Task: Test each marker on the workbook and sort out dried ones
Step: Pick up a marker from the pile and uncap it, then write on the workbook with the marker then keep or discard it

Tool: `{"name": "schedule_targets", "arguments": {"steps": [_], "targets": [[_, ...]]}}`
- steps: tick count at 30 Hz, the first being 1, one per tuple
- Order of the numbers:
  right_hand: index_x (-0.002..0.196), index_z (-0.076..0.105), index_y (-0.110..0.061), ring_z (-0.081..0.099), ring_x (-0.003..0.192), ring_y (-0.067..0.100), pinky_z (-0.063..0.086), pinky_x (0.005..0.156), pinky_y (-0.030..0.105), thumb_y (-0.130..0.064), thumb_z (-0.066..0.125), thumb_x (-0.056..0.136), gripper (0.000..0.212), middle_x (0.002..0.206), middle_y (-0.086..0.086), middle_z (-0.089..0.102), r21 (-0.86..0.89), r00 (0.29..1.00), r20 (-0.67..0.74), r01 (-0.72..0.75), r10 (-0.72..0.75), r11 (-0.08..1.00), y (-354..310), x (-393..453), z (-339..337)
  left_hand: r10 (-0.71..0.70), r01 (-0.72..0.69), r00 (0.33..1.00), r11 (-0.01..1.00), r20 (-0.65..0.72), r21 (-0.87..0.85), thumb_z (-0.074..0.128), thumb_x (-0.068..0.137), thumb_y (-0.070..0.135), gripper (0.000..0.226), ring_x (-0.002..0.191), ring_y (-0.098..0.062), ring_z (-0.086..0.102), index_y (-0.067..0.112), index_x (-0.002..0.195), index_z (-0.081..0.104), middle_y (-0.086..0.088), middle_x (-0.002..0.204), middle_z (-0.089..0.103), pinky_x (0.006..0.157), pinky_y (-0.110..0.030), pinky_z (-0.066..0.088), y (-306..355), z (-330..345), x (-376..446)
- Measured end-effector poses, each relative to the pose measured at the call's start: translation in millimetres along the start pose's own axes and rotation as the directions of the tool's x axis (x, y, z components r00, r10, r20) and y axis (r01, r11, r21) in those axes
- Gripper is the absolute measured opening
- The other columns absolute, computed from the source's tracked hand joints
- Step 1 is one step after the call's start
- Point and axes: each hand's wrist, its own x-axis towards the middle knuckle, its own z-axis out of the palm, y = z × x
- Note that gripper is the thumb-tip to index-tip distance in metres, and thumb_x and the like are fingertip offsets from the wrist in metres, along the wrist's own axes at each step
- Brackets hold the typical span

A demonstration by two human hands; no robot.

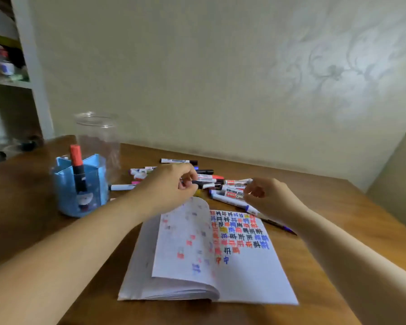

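Between our left hand's (pixel 171 186) curled fingertips: one black-capped white marker (pixel 205 184), gripped. Our right hand (pixel 265 195), loosely curled, holds nothing. Behind both: heap of assorted markers (pixel 223 184). Below them: open white paper workbook (pixel 220 266) bearing coloured test marks.

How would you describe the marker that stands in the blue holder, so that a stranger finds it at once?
Start at the open workbook with coloured characters on the brown wooden table. To its left stands a blue plastic pen holder, before a clear plastic jar. The black marker with a red cap stands upright in it; the others lie flat.
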Motion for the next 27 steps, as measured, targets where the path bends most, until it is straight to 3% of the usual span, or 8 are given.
{"name": "schedule_targets", "arguments": {"steps": [2,6,11,19,22,27], "targets": [[0.098,0.068,-0.019,0.057,0.076,0.012,0.044,0.064,0.023,-0.02,0.059,0.087,0.014,0.08,-0.008,0.061,-0.076,0.999,0.005,-0.053,0.053,0.996,25,8,0,0.019,-0.019,0.998,1.0,0.062,0.001,0.057,0.089,0.023,0.006,0.068,-0.004,0.053,0.028,0.091,0.057,0.011,0.087,0.06,0.063,-0.016,0.042,3,15,18],[0.113,0.063,-0.02,0.056,0.079,0.013,0.045,0.061,0.022,-0.023,0.056,0.091,0.023,0.101,-0.001,0.062,-0.195,0.99,0.093,-0.087,0.106,0.977,49,26,17,0.044,-0.046,0.985,0.999,0.168,0.01,0.057,0.089,0.023,0.006,0.073,-0.004,0.054,0.023,0.095,0.059,0.007,0.091,0.06,0.065,-0.015,0.042,-3,39,41],[0.114,0.062,-0.019,0.052,0.107,0.024,0.047,0.083,0.033,-0.022,0.048,0.094,0.025,0.116,0.005,0.055,-0.363,0.996,0.085,0.016,0.016,0.932,51,50,48,0.019,-0.029,0.969,0.999,0.248,0.038,0.057,0.089,0.025,0.009,0.078,-0.003,0.056,0.024,0.097,0.06,0.009,0.093,0.061,0.066,-0.015,0.043,-23,56,52],[0.118,0.06,-0.02,0.045,0.111,0.024,0.042,0.089,0.034,-0.028,0.052,0.094,0.026,0.119,0.004,0.049,-0.464,0.992,0.128,0.075,-0.017,0.882,49,65,64,0.012,-0.022,0.964,0.999,0.266,0.036,0.059,0.089,0.026,0.01,0.077,0.001,0.054,0.026,0.099,0.06,0.012,0.093,0.059,0.063,-0.011,0.04,-43,61,52],[0.122,0.058,-0.025,0.043,0.114,0.023,0.037,0.088,0.032,-0.031,0.05,0.095,0.029,0.121,0.002,0.048,-0.458,0.995,0.067,0.1,-0.078,0.883,46,60,58,0.032,-0.041,0.974,0.998,0.226,0.039,0.06,0.089,0.025,0.013,0.083,-0.002,0.053,0.025,0.102,0.06,0.013,0.099,0.056,0.073,-0.016,0.044,-47,58,52],[0.121,0.057,-0.026,0.043,0.114,0.018,0.029,0.087,0.029,-0.031,0.048,0.096,0.027,0.121,-0.005,0.055,-0.41,0.977,0.018,0.202,-0.214,0.889,27,43,37,0.167,-0.178,0.974,0.982,0.153,0.06,0.057,0.091,0.027,0.03,0.118,-0.006,0.039,0.024,0.12,0.055,0.012,0.124,0.045,0.101,-0.024,0.034,-40,50,53]]}}
